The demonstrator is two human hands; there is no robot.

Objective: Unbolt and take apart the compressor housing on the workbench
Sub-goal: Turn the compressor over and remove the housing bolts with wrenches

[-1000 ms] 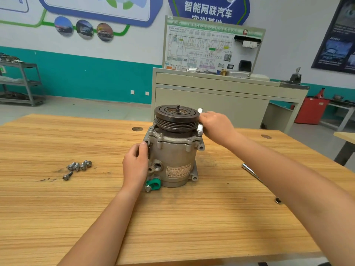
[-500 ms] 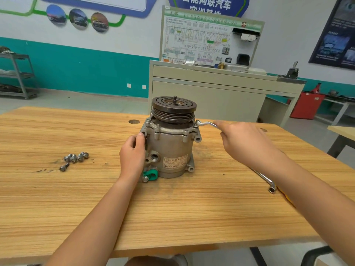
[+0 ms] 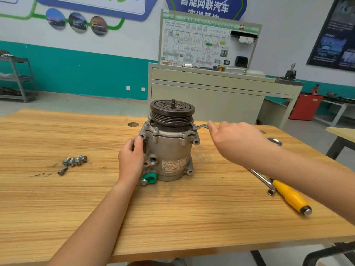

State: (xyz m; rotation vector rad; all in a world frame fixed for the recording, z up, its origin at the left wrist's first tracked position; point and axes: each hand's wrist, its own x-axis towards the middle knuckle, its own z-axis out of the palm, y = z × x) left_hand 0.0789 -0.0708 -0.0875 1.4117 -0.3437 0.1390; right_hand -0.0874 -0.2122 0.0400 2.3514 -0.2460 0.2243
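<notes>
On the wooden tabletop (image 3: 172, 217), an upright compressor (image 3: 169, 150) is clasped at its side by the left hand (image 3: 130, 160), thumb on the flange (image 3: 167, 133), other fingers hidden. A wrench (image 3: 200, 127) at the top flange is gripped by the right hand (image 3: 236, 143), fingers (image 3: 212, 125) curled round it.

智能网联汽车 on wall sign (image 3: 205, 6), HV on board (image 3: 207, 41)

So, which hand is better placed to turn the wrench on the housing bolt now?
The right hand, probably. It holds the wrench, whose end sits at the right flange of the compressor housing. The left hand grips its left side and steadies it.
</notes>
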